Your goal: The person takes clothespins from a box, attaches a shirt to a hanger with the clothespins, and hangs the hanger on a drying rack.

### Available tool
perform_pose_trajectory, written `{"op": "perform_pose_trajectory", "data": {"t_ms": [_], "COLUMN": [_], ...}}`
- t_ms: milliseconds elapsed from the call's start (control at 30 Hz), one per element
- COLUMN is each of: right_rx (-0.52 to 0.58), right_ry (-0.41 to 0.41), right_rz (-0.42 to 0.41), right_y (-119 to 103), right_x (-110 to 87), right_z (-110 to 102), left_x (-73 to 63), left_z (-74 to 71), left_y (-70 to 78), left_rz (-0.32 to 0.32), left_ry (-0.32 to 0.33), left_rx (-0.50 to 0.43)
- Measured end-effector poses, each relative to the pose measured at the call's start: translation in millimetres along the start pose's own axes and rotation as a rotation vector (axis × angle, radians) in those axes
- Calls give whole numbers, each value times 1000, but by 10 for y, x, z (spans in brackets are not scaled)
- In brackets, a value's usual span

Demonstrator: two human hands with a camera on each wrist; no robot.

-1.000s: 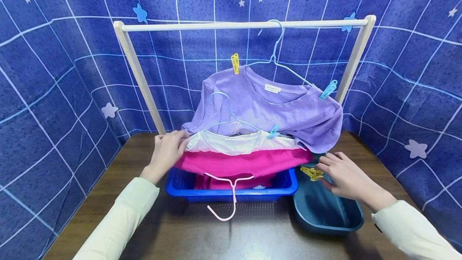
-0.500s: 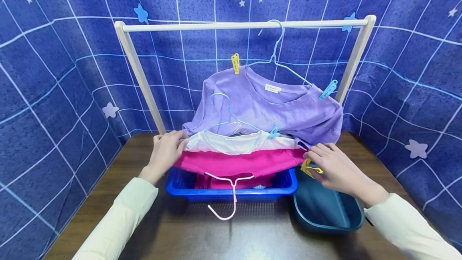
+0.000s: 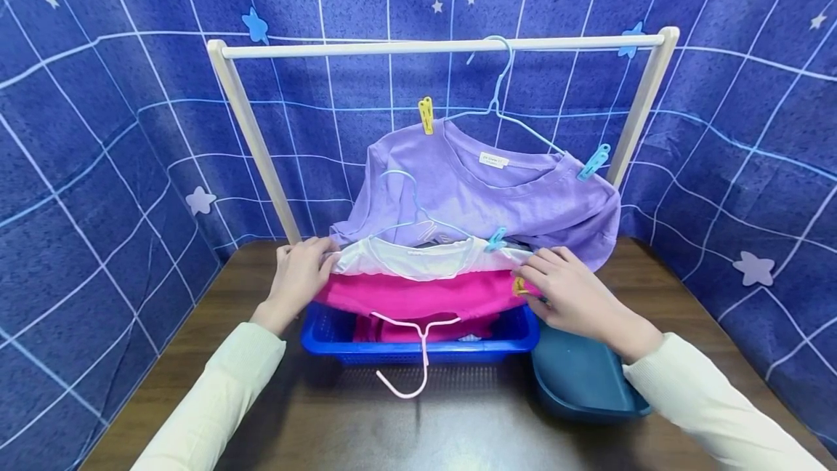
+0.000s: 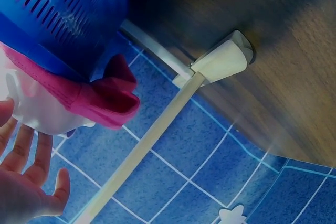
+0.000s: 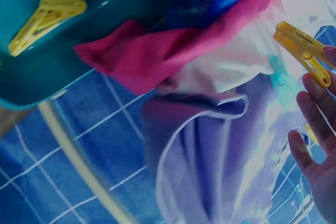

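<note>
A white and pink shirt (image 3: 418, 289) on a light blue hanger (image 3: 416, 198) drapes over the blue basket (image 3: 418, 351), with a light blue clothespin (image 3: 495, 239) on one shoulder. My left hand (image 3: 297, 275) holds the shirt's left shoulder; in the left wrist view its fingertips reach the white fabric. My right hand (image 3: 575, 300) pinches a yellow clothespin (image 5: 302, 51) between thumb and finger, close over the shirt's right side. Behind, a purple shirt (image 3: 484, 180) hangs from the rack on another hanger, with a yellow and a blue clothespin on its shoulders.
The white rack bar (image 3: 392, 48) spans the back of the table. A dark teal bin (image 3: 582, 413) stands to the right, with a yellow clothespin (image 5: 44, 22) inside it. A pink hanger (image 3: 423, 355) sticks out over the basket's front rim.
My right hand has moved left from above the teal bin to the shirt's right side, carrying the yellow clothespin. The left hand has stayed at the shirt's left shoulder.
</note>
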State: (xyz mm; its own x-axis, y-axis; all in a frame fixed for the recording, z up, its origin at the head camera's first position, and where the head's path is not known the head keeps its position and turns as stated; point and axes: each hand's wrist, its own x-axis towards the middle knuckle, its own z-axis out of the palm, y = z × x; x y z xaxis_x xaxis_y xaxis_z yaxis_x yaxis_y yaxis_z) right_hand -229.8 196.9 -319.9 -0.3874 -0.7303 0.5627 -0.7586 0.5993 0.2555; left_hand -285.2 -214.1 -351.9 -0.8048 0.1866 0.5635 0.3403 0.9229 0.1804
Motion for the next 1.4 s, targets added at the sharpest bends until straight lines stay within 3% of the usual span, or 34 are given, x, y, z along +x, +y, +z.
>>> {"op": "perform_pose_trajectory", "data": {"t_ms": [333,533,933,1400], "right_rx": [33,56,43,67], "right_ry": [-34,-29,2,-71], "right_rz": [-20,4,-49,-28], "right_y": [-146,-226,-354,-492], "right_x": [345,591,935,1305], "right_z": [144,218,379,464], "left_x": [4,8,-1,-3], "left_z": [8,15,9,-1], "left_y": [-1,-3,-8,-5], "left_rz": [-9,-10,-10,-19], "left_ry": [-1,-3,6,1], "left_rx": [8,-2,-15,-17]}}
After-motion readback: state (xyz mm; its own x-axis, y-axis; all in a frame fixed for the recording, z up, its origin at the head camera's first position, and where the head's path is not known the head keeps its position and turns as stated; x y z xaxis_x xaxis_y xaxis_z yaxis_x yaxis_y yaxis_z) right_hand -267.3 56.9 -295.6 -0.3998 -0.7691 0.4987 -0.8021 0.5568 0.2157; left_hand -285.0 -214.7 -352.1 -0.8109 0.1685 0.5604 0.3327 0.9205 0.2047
